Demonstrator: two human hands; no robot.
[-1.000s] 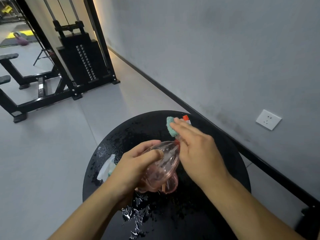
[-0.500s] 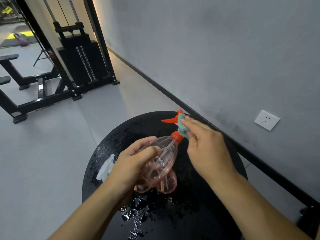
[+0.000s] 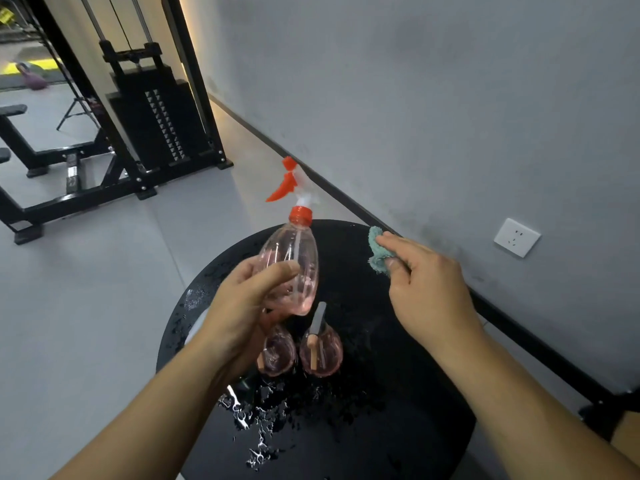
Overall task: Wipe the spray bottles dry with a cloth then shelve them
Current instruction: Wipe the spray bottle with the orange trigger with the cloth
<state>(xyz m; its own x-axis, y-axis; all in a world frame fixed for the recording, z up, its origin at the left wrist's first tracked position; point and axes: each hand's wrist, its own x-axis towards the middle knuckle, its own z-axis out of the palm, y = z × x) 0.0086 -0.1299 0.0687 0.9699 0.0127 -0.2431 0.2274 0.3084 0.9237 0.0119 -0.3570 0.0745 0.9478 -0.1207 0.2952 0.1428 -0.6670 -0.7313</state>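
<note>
Head view: the left hand [image 3: 249, 306] grips a pink see-through spray bottle [image 3: 292, 268] around its lower body, fingers and thumb curled round it, holding it tilted above the round black table [image 3: 398, 393]. The bottle has a red collar, a white neck and a red trigger head pointing away from the person. Right of the bottle and apart from it, the right hand [image 3: 426, 289] pinches a small teal cloth [image 3: 377, 249] between thumb and fingers. Below the bottle, two more pink bottles [image 3: 320, 351] stand on the table, with water splashes [image 3: 256, 420] nearer the person.
</note>
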